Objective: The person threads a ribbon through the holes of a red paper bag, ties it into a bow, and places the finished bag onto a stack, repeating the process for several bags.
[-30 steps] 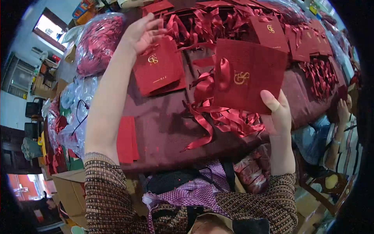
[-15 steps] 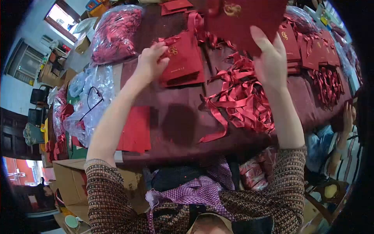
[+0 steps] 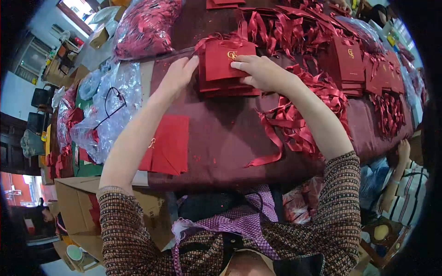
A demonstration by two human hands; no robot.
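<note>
My right hand (image 3: 264, 73) rests on the stack of small red bags (image 3: 223, 64), its thumb and fingers on the gold mark of the top one. Beside the stack's left edge is my left hand (image 3: 180, 73), its fingers extended and nothing seen in them. Ribbon handles lie along the top of the stack. To the right of the stack, under my right forearm, spreads a pile of loose red ribbons (image 3: 299, 131). Flat red bags (image 3: 170, 145) lie at the table's front left.
A plastic sack of red ribbons (image 3: 147, 30) stands at the back left, clear plastic wrap (image 3: 108, 106) nearer. More stacked bags (image 3: 347, 62) are on the right. An open cardboard box (image 3: 78, 207) sits below the table's left edge. Another person's arm (image 3: 396, 177) shows at right.
My right hand has come left and down from the raised bag onto the stack. My left hand has moved off the stack's left side. Ribboned bags now show at the back.
</note>
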